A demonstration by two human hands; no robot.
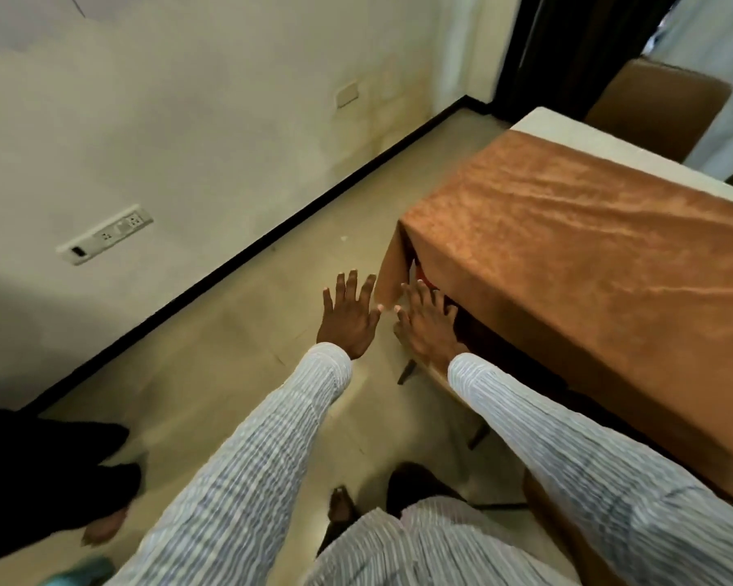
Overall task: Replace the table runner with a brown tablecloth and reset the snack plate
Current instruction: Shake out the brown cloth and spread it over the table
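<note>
A person in a striped shirt reaches both hands toward the near corner of a desk (538, 122) now draped in the brown cloth (589, 255), fingers spread, each grip apart and holding nothing. The left hand (348, 317) hovers over the floor (238, 357) just beside the hanging corner flap; the right hand (426, 321) lies against or just in front of the drape's lower edge, though contact cannot be confirmed. The cloth covers most of the top and falls down the near side, rippled with shallow creases, while a pale strip of desk shows bare at the far end. The step in hand appears to be settling and smoothing the new cloth at its corner. The next move likely calls for taking the flap's edge, tugging it square and flattening the wrinkles before anything is set on top. No runner and no snack plate are in view, so the plate's return seems not yet done. Something red shows faintly in the shadow under the drape. Beyond: a cream wall (187, 120) with a switch plate (104, 234), a black skirting line, a brown chair (656, 107) at the far end, and another person's dark trouser leg and foot (102, 526) at lower left
</note>
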